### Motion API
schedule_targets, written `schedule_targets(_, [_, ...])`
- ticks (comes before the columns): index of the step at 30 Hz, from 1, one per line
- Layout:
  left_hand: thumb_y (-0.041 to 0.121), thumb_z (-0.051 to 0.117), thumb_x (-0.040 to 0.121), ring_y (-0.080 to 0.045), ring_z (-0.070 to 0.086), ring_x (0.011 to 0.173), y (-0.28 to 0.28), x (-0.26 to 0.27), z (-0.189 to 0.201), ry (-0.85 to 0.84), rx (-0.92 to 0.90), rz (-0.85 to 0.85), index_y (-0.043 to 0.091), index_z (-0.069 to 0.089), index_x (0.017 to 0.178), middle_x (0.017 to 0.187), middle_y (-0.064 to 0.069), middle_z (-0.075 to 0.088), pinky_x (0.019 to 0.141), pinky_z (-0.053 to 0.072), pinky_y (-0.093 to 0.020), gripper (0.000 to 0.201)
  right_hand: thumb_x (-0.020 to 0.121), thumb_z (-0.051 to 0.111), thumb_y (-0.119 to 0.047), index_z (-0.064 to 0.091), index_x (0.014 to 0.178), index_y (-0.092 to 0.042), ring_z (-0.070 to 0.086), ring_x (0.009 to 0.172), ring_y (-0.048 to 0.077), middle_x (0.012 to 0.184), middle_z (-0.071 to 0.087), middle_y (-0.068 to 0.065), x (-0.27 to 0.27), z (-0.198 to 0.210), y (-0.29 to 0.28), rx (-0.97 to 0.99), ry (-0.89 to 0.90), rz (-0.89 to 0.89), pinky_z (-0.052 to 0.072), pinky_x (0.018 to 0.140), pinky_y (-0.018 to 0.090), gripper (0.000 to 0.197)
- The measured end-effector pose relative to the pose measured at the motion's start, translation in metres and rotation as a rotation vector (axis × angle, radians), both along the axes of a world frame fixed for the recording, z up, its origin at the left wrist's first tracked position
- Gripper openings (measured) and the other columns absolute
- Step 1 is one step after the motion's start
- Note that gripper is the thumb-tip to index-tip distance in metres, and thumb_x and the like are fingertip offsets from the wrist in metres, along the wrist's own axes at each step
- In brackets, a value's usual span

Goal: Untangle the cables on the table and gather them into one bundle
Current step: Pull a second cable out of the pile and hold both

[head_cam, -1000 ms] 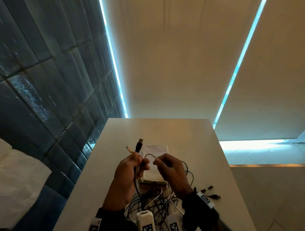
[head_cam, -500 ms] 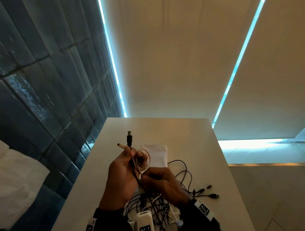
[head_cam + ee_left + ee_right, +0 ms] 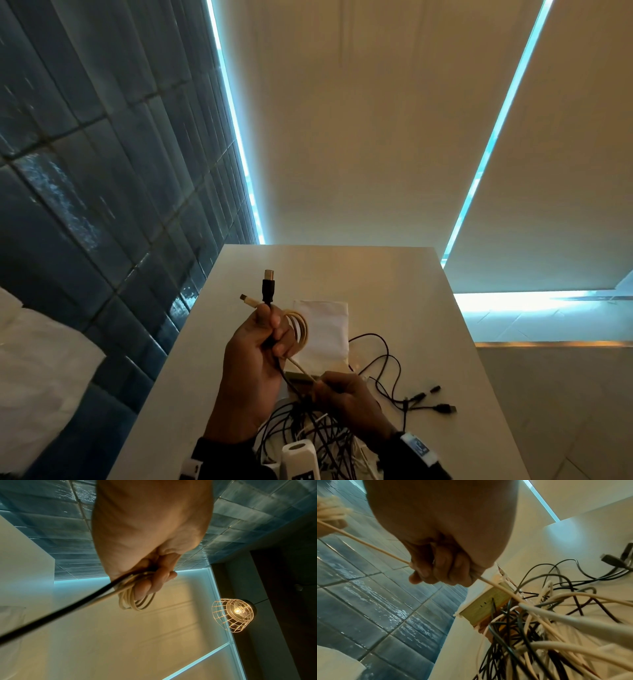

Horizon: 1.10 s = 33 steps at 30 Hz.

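My left hand (image 3: 263, 337) is raised above the table and grips a black USB cable (image 3: 268, 289) with its plug pointing up, together with a cream cable (image 3: 300, 327) wound in loops round its fingers (image 3: 145, 588). The cream cable's free length (image 3: 368, 545) runs taut down to my right hand (image 3: 339, 389), which pinches it low over the table (image 3: 426, 568). Below both hands lies a tangle of black and white cables (image 3: 318, 435) on the white table (image 3: 394, 291).
A white cloth or sheet (image 3: 325, 329) lies beyond the hands, over a small wooden block (image 3: 486, 605). A black multi-plug cable end (image 3: 442, 407) lies at the right. A dark tiled wall (image 3: 102, 171) borders the table's left edge. A caged lamp (image 3: 234, 615) hangs overhead.
My right hand has moved down and toward me, from beside the left hand to low over the tangle, drawing the cream cable taut. The cream loops round the left fingers have grown.
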<state>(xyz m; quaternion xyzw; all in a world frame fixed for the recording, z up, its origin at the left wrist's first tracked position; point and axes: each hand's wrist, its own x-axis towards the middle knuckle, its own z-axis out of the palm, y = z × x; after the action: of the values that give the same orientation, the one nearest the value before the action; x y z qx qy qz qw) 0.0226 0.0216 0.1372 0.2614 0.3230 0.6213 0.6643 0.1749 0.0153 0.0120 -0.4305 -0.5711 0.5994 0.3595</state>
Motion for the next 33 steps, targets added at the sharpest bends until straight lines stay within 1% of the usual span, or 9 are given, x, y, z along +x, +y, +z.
schedule_targets(4, [0.027, 0.041, 0.091, -0.009, 0.027, 0.046, -0.002, 0.0, 0.003, 0.014, 0.024, -0.017, 0.014, 0.05, 0.061, 0.057, 0.001, 0.032, 0.046, 0.024, -0.023, 0.035, 0.097, 0.051, -0.003, 0.059, 0.072, -0.005, 0.051, 0.052, -0.005, 0.055, 0.06, -0.015, 0.0, -0.018, 0.003, -0.027, 0.013, -0.049, 0.039, 0.054, 0.009, 0.026])
schedule_targets(7, [0.026, 0.041, 0.091, -0.009, 0.025, 0.046, -0.002, -0.001, 0.003, 0.025, 0.03, -0.015, 0.014, 0.05, 0.06, 0.057, 0.001, 0.03, 0.046, 0.022, -0.023, 0.035, 0.096, 0.054, -0.007, 0.061, 0.07, -0.011, 0.046, 0.051, -0.001, 0.052, 0.057, -0.014, 0.004, -0.036, 0.003, -0.067, -0.048, -0.08, 0.037, 0.052, 0.013, 0.027])
schedule_targets(12, [0.029, 0.043, 0.088, -0.009, 0.024, 0.046, -0.001, -0.003, 0.001, 0.083, -0.003, -0.007, 0.011, 0.046, 0.064, 0.056, 0.001, 0.03, 0.043, 0.023, -0.021, 0.031, 0.094, 0.056, -0.011, 0.064, 0.066, -0.015, 0.049, 0.054, 0.002, 0.055, 0.056, -0.01, 0.009, -0.046, 0.008, -0.078, -0.183, -0.132, 0.039, 0.055, 0.018, 0.029])
schedule_targets(15, [0.027, 0.04, 0.092, -0.008, 0.024, 0.043, 0.002, -0.005, -0.001, 0.155, -0.046, -0.013, 0.01, 0.043, 0.068, 0.054, 0.002, 0.029, 0.042, 0.024, -0.021, 0.03, 0.091, 0.059, -0.013, 0.067, 0.07, -0.009, 0.053, 0.058, 0.001, 0.067, 0.06, -0.003, 0.009, -0.027, 0.013, -0.058, -0.153, -0.263, 0.042, 0.055, 0.016, 0.022])
schedule_targets(17, [0.022, 0.034, 0.099, -0.007, 0.025, 0.042, 0.004, -0.005, -0.004, 0.194, -0.076, -0.005, 0.01, 0.041, 0.069, 0.053, 0.003, 0.03, 0.041, 0.024, -0.02, 0.033, 0.09, 0.059, -0.012, 0.066, 0.076, -0.003, 0.052, 0.056, 0.005, 0.066, 0.058, -0.001, 0.006, -0.007, 0.016, -0.064, -0.055, -0.329, 0.041, 0.05, 0.016, 0.018])
schedule_targets(20, [0.019, 0.03, 0.102, -0.008, 0.028, 0.041, 0.004, -0.001, -0.009, 0.269, -0.108, 0.02, 0.009, 0.041, 0.07, 0.053, 0.001, 0.033, 0.044, 0.025, -0.022, 0.035, 0.093, 0.057, -0.011, 0.062, 0.083, 0.003, 0.037, 0.049, 0.009, 0.057, 0.045, -0.002, 0.0, 0.03, 0.019, -0.03, 0.094, -0.364, 0.033, 0.043, 0.018, 0.018])
schedule_targets(23, [0.021, 0.03, 0.103, -0.013, 0.034, 0.049, 0.003, 0.005, -0.014, 0.331, -0.155, 0.06, 0.009, 0.043, 0.069, 0.058, -0.003, 0.038, 0.053, 0.028, -0.027, 0.038, 0.096, 0.053, -0.012, 0.058, 0.086, 0.005, 0.028, 0.043, 0.008, 0.054, 0.037, 0.0, -0.007, 0.062, 0.02, 0.058, 0.185, -0.325, 0.024, 0.041, 0.019, 0.02])
schedule_targets(28, [0.022, 0.034, 0.102, -0.023, 0.051, 0.07, 0.004, 0.008, -0.017, 0.282, -0.208, 0.11, 0.008, 0.05, 0.071, 0.066, -0.009, 0.057, 0.073, 0.041, -0.035, 0.038, 0.098, 0.052, -0.012, 0.061, 0.084, -0.005, 0.031, 0.046, 0.008, 0.055, 0.041, -0.001, -0.016, 0.083, 0.013, 0.17, 0.245, -0.171, 0.028, 0.044, 0.017, 0.017])
schedule_targets(33, [0.023, 0.036, 0.101, -0.026, 0.055, 0.074, 0.007, 0.003, -0.017, 0.184, -0.175, 0.112, 0.009, 0.05, 0.072, 0.066, -0.009, 0.063, 0.077, 0.042, -0.039, 0.035, 0.092, 0.056, -0.021, 0.064, 0.078, -0.013, 0.031, 0.049, 0.01, 0.055, 0.04, -0.001, -0.016, 0.084, 0.01, 0.17, 0.252, -0.117, 0.03, 0.047, 0.017, 0.018])
